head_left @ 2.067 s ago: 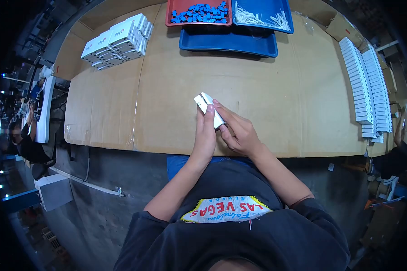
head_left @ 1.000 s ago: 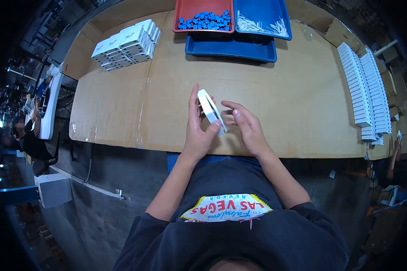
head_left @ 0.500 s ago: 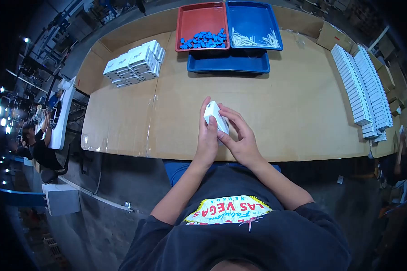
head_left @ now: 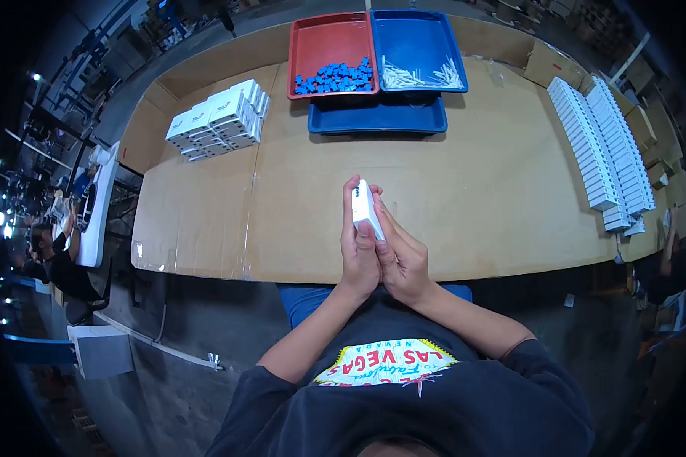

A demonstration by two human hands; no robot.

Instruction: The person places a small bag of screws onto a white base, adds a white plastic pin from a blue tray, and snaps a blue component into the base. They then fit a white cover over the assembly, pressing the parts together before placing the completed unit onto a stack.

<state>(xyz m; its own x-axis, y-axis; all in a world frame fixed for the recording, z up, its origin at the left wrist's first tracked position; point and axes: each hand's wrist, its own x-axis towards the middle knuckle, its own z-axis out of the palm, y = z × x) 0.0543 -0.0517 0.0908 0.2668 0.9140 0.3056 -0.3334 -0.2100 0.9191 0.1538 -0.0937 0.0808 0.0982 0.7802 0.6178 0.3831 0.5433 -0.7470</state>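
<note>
A small white box [head_left: 364,209] is held upright between my two hands, over the near middle of the cardboard-covered table [head_left: 312,206]. My left hand [head_left: 358,247] is closed along the box's left side, with the thumb on its near face. On the other side my right hand [head_left: 405,263] presses against the box, its fingers stretched along the right side and its thumb near the lower end. The two palms meet below the box. My fingers hide part of its right side.
A red tray [head_left: 331,42] holds blue pieces, and a blue tray [head_left: 415,46] holds white sticks. Below them lies another blue tray [head_left: 377,118]. White boxes are stacked at the left [head_left: 217,118] and in long rows at the right [head_left: 587,145]. A person [head_left: 65,266] sits far left.
My hands have come closer together around the white box, which now stands more upright. The right fingers have straightened along its side. The whole view has shifted slightly.
</note>
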